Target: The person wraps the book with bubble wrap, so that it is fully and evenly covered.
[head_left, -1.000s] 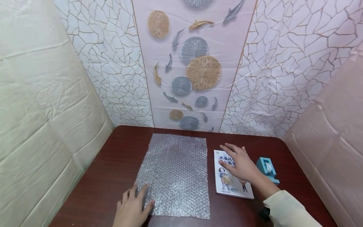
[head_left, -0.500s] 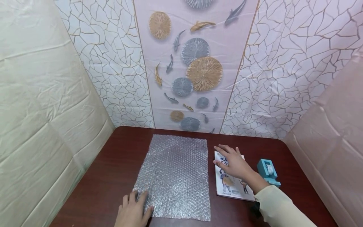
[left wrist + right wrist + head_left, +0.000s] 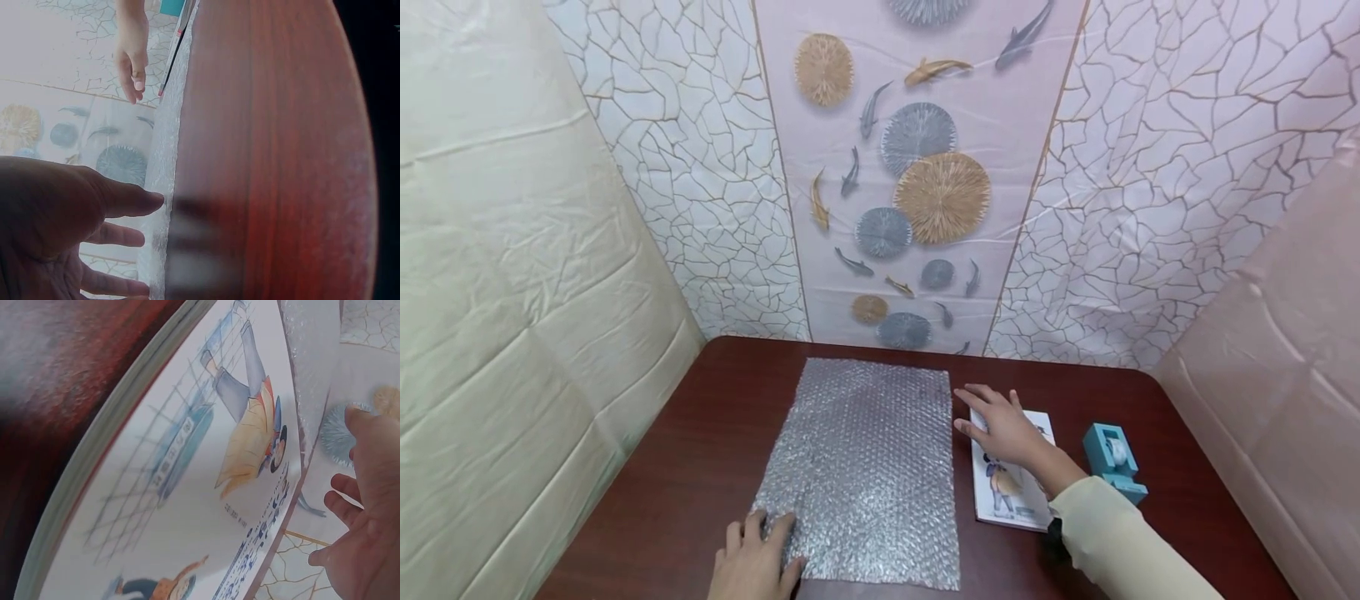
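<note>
A sheet of bubble wrap (image 3: 865, 467) lies flat on the dark red-brown table. My left hand (image 3: 752, 554) rests at its near left corner, fingers spread and fingertips on the wrap's edge. In the left wrist view the thumb and fingers of that left hand (image 3: 62, 231) reach to the sheet, gripping nothing. To the right of the wrap lies a white picture book (image 3: 1011, 492) with drawn figures on its cover. Over the book's upper left part my right hand (image 3: 1003, 425) hovers with loosely spread fingers. The right wrist view shows this right hand (image 3: 365, 506) holding nothing above the cover.
A turquoise tape dispenser (image 3: 1110, 462) with a roll of tape stands right of the book. The table (image 3: 677, 483) ends at a patterned backdrop (image 3: 880, 167), with pale quilted panels on both sides. A small black object (image 3: 1057, 540) shows under the right sleeve.
My right hand has drifted left over the book toward the bubble wrap's right edge. The left hand has slid slightly down in view. Book, wrap and dispenser stay in place.
</note>
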Demonstrator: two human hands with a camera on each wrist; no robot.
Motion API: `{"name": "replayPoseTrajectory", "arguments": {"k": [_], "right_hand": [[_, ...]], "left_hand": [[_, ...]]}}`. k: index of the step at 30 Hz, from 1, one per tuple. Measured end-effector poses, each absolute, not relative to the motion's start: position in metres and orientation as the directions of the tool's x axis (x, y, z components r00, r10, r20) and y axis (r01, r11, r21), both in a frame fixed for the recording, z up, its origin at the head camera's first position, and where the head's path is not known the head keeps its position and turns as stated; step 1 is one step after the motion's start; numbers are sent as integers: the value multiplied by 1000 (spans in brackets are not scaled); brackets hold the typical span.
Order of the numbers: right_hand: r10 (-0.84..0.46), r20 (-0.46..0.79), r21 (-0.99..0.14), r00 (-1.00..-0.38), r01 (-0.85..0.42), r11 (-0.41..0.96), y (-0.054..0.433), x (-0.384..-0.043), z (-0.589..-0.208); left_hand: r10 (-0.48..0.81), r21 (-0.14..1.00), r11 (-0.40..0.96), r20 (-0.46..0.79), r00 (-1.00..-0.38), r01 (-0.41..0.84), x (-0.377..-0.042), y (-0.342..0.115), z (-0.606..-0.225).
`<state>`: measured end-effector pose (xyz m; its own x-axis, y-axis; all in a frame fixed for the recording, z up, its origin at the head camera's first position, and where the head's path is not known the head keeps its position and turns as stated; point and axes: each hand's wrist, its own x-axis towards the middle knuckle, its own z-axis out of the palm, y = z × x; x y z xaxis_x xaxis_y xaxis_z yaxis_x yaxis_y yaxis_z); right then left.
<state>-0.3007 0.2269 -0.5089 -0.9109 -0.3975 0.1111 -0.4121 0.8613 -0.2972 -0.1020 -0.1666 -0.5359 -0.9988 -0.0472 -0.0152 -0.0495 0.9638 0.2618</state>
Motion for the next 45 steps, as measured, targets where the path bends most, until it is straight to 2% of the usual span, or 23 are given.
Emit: {"name": "replayPoseTrajectory", "arguments": {"k": [14, 22, 35, 45], "right_hand": [[-424, 88, -281, -901, -431, 857, 213, -319, -516], [-449, 45, -290, -892, -442, 849, 200, -331, -523], [-431, -37, -278, -902, -405, 871, 195, -337, -538], [-448, -40, -278, -893, -420, 864, 195, -339, -537]], "left_hand": [[-63, 232, 971, -21, -998, -67, -103, -164, -538], [-76, 284, 952, -154, -985, -118, -107, -168, -548], [-99, 304, 943, -129, -987, -134, -105, -167, -556], [-120, 301, 936, -220, -968, -184, -111, -172, -554]]}}
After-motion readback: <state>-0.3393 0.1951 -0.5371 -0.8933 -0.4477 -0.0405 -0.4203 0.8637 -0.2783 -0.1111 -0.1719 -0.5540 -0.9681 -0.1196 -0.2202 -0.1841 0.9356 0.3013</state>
